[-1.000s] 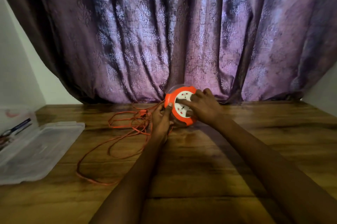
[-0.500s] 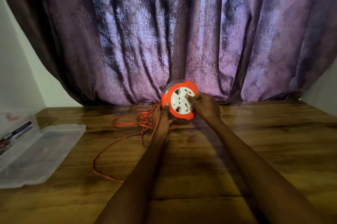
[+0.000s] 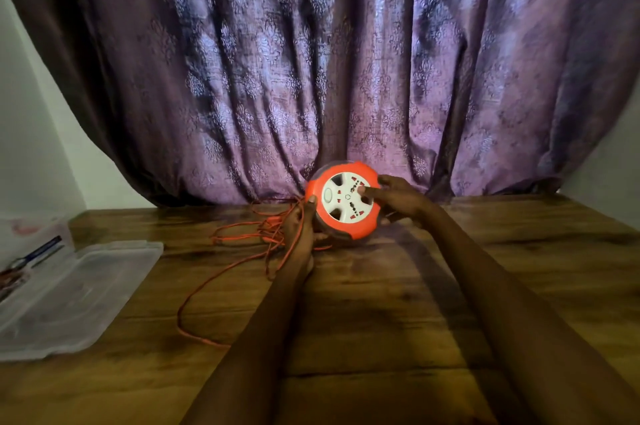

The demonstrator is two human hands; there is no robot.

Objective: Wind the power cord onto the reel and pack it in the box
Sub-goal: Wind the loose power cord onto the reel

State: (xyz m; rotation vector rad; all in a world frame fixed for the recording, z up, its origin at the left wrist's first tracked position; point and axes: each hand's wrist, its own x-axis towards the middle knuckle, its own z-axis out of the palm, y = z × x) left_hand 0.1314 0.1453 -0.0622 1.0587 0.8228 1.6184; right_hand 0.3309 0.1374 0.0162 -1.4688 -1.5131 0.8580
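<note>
Both hands are on the orange reel (image 3: pixel 341 200), which stands tilted on its edge at the far side of the wooden table (image 3: pixel 398 320), right up against the purple patterned curtain (image 3: pixel 311 61). The left hand (image 3: pixel 300 227) has its grip closed on the reel's left rim, thumb up on the orange edge. The right hand (image 3: pixel 398 199) cups the right rim, one fingertip pressed onto the white socket face. No brand or lettering can be read on that face; only sockets and small red marks show. The orange power cord (image 3: pixel 242 234) lies loose on the table to the left of the reel, tangled near the left hand, with a long loop trailing toward the near edge. The clear plastic box (image 3: pixel 69 296) sits open at far left, well apart from the reel.
</note>
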